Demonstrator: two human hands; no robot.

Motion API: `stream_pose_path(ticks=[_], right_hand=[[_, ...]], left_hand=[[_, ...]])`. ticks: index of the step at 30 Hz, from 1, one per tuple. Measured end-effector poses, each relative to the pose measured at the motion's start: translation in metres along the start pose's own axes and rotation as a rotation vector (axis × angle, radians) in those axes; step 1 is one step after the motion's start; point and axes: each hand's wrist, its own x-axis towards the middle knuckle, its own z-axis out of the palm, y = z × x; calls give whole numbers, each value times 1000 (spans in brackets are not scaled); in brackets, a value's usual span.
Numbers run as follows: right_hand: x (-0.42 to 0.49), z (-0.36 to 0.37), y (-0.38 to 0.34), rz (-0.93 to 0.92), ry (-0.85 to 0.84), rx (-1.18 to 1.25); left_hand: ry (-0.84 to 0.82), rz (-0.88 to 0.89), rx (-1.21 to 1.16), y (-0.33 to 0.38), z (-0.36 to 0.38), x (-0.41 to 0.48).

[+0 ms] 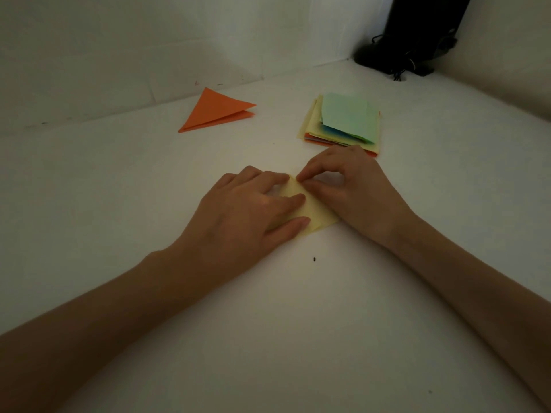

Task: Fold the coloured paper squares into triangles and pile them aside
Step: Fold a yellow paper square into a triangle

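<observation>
Pressing down on a pale yellow paper (316,214), both hands work on the white bench (268,323), on the person's side of the stack of coloured squares (310,126) and just short of it. Left hand (247,210): fingers straight and flat on the sheet, thumb along its near edge, gripping nothing. Right hand (354,189): fingers curled, thumb and fingertips pinching the sheet's far corner, knuckles close to the stack's near edge. The yellow paper lies flat, largely hidden under the hands, and looks doubled over on itself; the exact fold line cannot be made out. On the stack, a light green sheet (346,114) sits on top, slightly skewed, with blue, yellow and orange edges showing beneath. Orange triangle (217,114): already folded, well to the left of the stack and apart from it, its layers gaping a little at the right tip. Black object (417,40): beyond the stack to the right, in the corner against the wall (119,40); dim, identity unclear. Small dark speck (315,259) on the bench, nearer the person than the stack.
</observation>
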Motion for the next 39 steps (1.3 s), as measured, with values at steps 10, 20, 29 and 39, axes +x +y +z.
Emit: stream_pose_path(ticks=[10, 20, 29, 39], right_hand=[[-7, -6, 0, -293, -30, -195], [-9, -8, 8, -308, 13, -373], [-10, -5, 5, -276, 64, -322], [-1, 3, -5, 77, -53, -26]], left_hand=[[-49, -41, -35, -1, 1, 2], [-106, -2, 61, 0, 2, 1], [-130, -20, 54, 2, 1, 0], [-53, -57, -116, 7, -11, 0]])
